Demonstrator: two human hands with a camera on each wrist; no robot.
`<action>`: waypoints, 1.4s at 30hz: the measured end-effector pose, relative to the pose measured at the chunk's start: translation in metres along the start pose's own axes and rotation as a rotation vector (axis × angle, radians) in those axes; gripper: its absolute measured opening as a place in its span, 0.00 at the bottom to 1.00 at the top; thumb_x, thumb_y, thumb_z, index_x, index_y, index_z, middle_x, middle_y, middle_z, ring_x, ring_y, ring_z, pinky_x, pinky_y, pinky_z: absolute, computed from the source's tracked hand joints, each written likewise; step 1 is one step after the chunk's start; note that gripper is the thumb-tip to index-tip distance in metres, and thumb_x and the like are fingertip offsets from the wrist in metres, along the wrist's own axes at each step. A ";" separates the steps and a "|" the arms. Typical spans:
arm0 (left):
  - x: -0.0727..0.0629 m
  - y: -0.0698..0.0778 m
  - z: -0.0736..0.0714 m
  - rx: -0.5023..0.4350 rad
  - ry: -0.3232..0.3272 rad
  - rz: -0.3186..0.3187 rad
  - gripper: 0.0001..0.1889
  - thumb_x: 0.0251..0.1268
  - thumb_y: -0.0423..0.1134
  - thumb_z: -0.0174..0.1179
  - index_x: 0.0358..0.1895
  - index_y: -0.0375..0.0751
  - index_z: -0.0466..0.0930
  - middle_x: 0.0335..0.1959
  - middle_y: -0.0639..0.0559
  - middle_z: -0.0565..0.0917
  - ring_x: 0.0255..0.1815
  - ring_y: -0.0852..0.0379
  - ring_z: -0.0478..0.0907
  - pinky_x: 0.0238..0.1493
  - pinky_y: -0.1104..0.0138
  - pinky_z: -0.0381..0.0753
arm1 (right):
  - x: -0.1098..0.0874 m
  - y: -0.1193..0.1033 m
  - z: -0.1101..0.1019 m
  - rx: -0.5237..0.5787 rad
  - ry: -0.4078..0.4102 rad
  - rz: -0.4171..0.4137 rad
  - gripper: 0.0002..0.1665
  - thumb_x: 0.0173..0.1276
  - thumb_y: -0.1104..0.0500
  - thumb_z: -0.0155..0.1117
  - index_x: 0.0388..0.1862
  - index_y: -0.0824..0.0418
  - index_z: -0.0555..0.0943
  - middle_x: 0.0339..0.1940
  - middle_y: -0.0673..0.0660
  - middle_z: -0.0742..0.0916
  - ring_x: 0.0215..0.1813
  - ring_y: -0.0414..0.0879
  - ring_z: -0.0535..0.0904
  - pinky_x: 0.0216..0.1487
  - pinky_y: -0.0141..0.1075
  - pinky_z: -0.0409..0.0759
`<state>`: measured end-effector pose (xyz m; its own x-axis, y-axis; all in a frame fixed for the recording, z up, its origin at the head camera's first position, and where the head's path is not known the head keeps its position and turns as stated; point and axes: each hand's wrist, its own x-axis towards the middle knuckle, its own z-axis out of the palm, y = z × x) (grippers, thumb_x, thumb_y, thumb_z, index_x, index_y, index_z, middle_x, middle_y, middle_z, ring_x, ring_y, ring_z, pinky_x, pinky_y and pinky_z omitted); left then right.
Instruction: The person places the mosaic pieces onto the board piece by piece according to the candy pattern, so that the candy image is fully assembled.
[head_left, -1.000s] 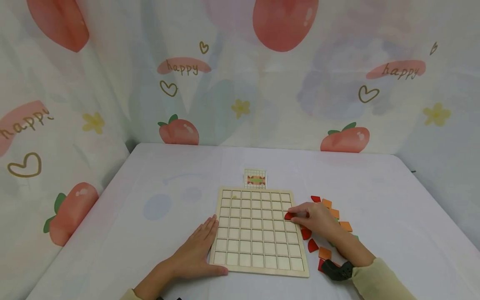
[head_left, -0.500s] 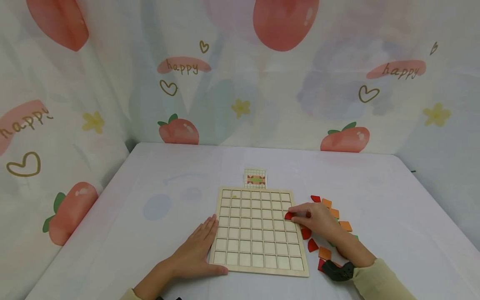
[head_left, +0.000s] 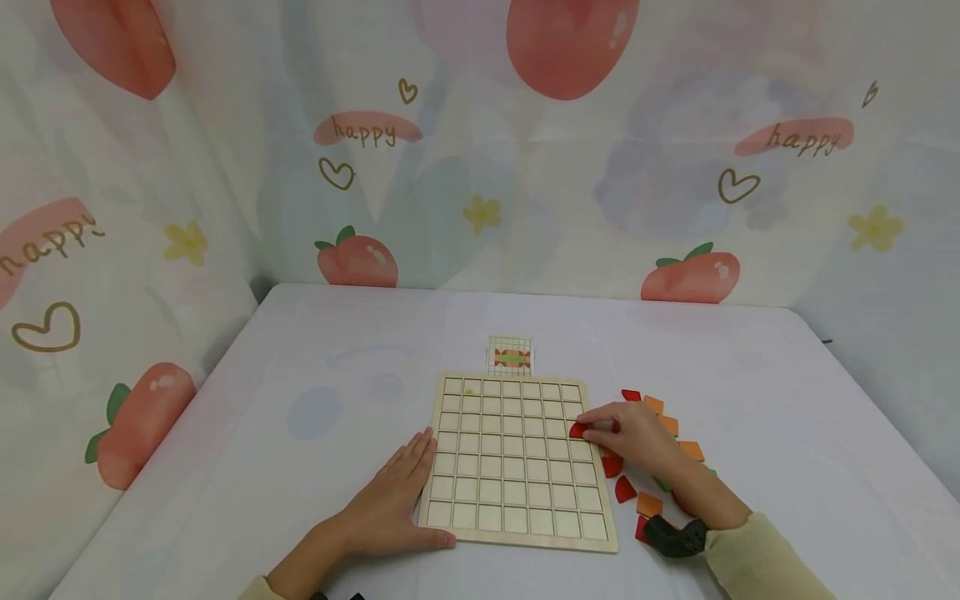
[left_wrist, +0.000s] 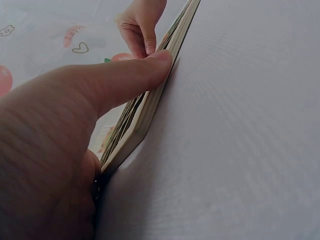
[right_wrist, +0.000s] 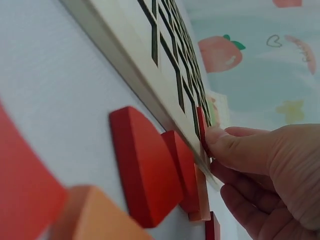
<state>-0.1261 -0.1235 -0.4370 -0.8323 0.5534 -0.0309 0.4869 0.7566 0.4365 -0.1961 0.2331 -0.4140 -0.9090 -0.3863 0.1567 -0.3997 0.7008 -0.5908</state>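
Observation:
A pale wooden grid board (head_left: 525, 541) lies on the table with its square cells in rows. My left hand (head_left: 390, 504) rests against its near left corner, fingers straight along the left side and thumb along the near edge. In the left wrist view the thumb (left_wrist: 125, 80) touches the board's rim. My right hand (head_left: 633, 433) pinches a red quarter-round tile (head_left: 576, 431) between thumb and fingers, over a cell in the rightmost column. The right wrist view shows this tile (right_wrist: 201, 125) tilted on edge; whether it touches the cell, I cannot tell.
Right of the board lie several loose tiles: red quarter-rounds (head_left: 625, 490), orange squares (head_left: 691, 452) and green ones partly under the right arm. A small pattern card (head_left: 512, 357) lies just beyond the board's far edge. A printed curtain (head_left: 480, 167) stands behind the table.
Almost nothing differs: both hands and the red tile keep their places, and the head view has shifted very slightly.

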 end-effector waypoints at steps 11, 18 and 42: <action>0.000 0.000 0.001 -0.003 0.002 0.009 0.62 0.45 0.77 0.49 0.72 0.33 0.38 0.74 0.46 0.37 0.72 0.53 0.33 0.69 0.57 0.41 | -0.003 0.003 -0.012 -0.017 0.099 0.132 0.16 0.56 0.58 0.70 0.45 0.59 0.85 0.41 0.55 0.85 0.42 0.50 0.76 0.33 0.34 0.74; 0.000 -0.001 0.000 -0.002 0.000 0.006 0.61 0.45 0.77 0.50 0.72 0.33 0.39 0.74 0.46 0.37 0.72 0.53 0.33 0.69 0.57 0.41 | -0.005 0.012 -0.024 0.010 0.106 0.209 0.18 0.57 0.59 0.69 0.47 0.63 0.83 0.46 0.62 0.83 0.49 0.57 0.74 0.37 0.39 0.79; 0.000 -0.001 0.000 -0.002 0.005 0.013 0.61 0.45 0.76 0.50 0.72 0.32 0.39 0.73 0.45 0.37 0.72 0.52 0.34 0.69 0.57 0.41 | -0.014 0.052 -0.046 0.046 0.130 0.378 0.24 0.61 0.56 0.65 0.53 0.67 0.78 0.53 0.69 0.78 0.58 0.65 0.65 0.37 0.39 0.81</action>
<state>-0.1262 -0.1245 -0.4370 -0.8274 0.5613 -0.0212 0.4969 0.7490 0.4382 -0.2097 0.3024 -0.4105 -0.9995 -0.0250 0.0185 -0.0310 0.7504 -0.6602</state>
